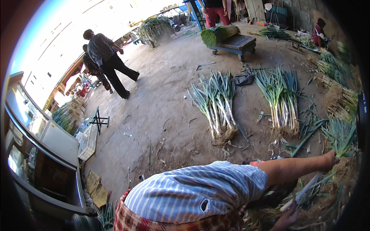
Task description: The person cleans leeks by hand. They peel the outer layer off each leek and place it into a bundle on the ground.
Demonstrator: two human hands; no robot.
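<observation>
My left hand (330, 160) reaches out at the right, bare below a striped sleeve, closed around green onion leaves (347, 144). Lower down, my right hand (286, 216) has its fingers at the white stalk of a long green onion (303, 190), near its root end. Whether those leaves belong to the same stalk, I cannot tell. Loose leaves and roots (329, 199) lie beneath both hands. Two bundles of long green onions, a nearer one (284, 101) and another (216, 106), rest on the ground with their roots towards me.
More onions with dry roots (338, 98) are heaped along the right. A low wheeled cart (235, 44) carries a large onion bundle (219, 34), with a person (218, 14) behind it. Two people walk at left, one in a patterned shirt (99, 47). A glazed cabinet (46, 150) stands left.
</observation>
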